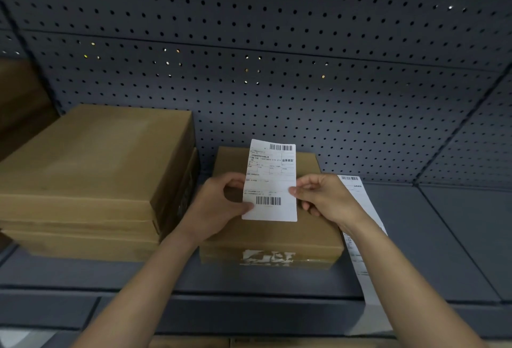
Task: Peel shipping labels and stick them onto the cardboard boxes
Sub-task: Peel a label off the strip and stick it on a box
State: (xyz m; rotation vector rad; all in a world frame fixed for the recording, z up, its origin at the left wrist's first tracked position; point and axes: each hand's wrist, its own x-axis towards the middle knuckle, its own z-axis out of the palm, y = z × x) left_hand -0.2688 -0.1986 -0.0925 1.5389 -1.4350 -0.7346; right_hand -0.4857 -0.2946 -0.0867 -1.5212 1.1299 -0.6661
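L hand [219,206] and R hand [327,198] each pinched a side edge of the thin white printed shipping label [273,178], held over the small brown cardboard box [271,234]. Looked light, floppy; edges prob. safest hold.

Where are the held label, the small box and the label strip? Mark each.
held label [273,181], head view, printed middle.
small box [277,234], head view, top face.
label strip [358,264], head view, lower stretch.

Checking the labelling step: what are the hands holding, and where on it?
Both hands pinch one shipping label: the left hand at its lower left edge, the right hand at its right edge.
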